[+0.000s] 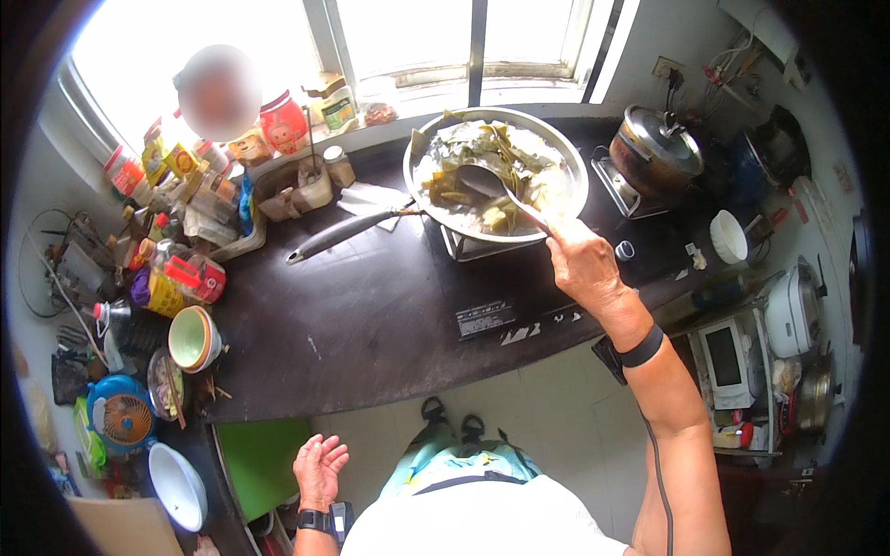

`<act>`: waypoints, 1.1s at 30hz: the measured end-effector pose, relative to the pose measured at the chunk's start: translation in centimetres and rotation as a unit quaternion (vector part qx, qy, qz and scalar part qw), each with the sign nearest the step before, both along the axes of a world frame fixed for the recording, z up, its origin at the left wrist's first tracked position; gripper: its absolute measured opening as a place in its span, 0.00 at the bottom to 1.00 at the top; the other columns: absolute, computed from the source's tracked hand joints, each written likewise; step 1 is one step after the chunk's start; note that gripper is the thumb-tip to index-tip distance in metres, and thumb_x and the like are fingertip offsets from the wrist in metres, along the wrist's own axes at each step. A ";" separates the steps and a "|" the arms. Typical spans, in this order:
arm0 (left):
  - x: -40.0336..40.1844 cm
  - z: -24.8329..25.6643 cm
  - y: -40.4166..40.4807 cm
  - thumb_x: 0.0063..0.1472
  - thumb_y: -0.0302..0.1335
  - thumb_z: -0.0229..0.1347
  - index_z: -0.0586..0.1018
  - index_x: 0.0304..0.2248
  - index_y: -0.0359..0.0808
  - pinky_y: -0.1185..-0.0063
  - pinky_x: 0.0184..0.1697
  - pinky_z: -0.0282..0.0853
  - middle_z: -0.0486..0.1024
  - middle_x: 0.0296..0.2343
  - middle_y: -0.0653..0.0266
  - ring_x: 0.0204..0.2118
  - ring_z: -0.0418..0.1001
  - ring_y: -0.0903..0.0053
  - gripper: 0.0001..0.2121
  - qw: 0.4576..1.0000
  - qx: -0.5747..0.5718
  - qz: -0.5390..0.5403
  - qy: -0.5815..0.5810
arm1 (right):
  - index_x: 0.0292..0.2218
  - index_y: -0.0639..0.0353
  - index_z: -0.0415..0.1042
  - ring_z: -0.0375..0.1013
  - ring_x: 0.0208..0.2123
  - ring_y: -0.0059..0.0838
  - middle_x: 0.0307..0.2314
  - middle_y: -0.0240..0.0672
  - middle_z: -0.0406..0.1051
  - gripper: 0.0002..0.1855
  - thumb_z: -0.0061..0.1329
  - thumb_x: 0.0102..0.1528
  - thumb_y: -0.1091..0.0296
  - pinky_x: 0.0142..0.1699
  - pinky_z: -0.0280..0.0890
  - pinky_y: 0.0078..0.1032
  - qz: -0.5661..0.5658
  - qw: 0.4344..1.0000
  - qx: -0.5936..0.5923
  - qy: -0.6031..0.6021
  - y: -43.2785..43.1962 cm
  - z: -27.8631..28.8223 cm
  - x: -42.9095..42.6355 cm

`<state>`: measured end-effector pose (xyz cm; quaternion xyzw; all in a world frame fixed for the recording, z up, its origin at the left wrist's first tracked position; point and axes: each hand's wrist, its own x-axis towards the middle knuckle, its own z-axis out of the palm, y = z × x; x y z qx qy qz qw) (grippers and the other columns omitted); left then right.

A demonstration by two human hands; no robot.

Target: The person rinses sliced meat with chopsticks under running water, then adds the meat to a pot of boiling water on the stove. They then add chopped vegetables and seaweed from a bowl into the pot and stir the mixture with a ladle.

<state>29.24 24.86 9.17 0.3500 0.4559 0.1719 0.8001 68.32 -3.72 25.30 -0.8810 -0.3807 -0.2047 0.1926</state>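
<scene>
My right hand (583, 260) is closed around the handle of a metal cooking spoon (481, 182). The bowl of the spoon rests among dark green leafy pieces (506, 142) in a wide frying pan (583, 182). Pale liquid or foam shows around the pieces; which of the two, I cannot tell. The pan stands on a gas burner (467, 249) in the dark counter, its long black handle (348, 231) pointing left. My left hand (320, 467) hangs beside my body, below the counter edge, fingers loosely bent and holding nothing.
A lidded pot (643, 149) sits on the right burner, near a white bowl (729, 236). Bottles (201, 278) and packets crowd the counter's left, with stacked bowls (189, 339), a small blue fan (123, 415) and a white basin (176, 486). A microwave (726, 363) stands on a shelf at right.
</scene>
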 end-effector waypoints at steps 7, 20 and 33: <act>4.6 -1.1 2.5 0.58 0.26 0.48 0.67 0.40 0.33 0.70 0.33 0.75 0.73 0.33 0.50 0.31 0.75 0.62 0.10 0.998 -0.019 -0.053 -0.016 | 0.44 0.59 0.65 0.67 0.25 0.46 0.23 0.45 0.65 0.18 0.45 0.49 0.75 0.31 0.64 0.34 -0.080 0.994 -0.070 0.028 -1.8 0.3 1.1; 8.1 0.5 3.0 0.58 0.25 0.48 0.67 0.40 0.31 0.72 0.28 0.76 0.73 0.32 0.44 0.27 0.76 0.60 0.11 0.989 -0.049 -0.136 -0.031 | 0.44 0.60 0.66 0.67 0.25 0.46 0.24 0.45 0.66 0.19 0.45 0.48 0.77 0.32 0.64 0.34 -0.088 0.992 -0.079 0.034 -2.3 2.4 1.8; 9.3 1.8 -2.1 0.57 0.26 0.50 0.67 0.41 0.32 0.74 0.29 0.76 0.73 0.33 0.46 0.29 0.76 0.63 0.12 0.998 0.000 -0.049 -0.033 | 0.42 0.66 0.70 0.74 0.34 0.35 0.33 0.48 0.72 0.18 0.47 0.47 0.81 0.39 0.67 0.22 0.021 0.965 0.039 0.258 -6.2 5.8 2.1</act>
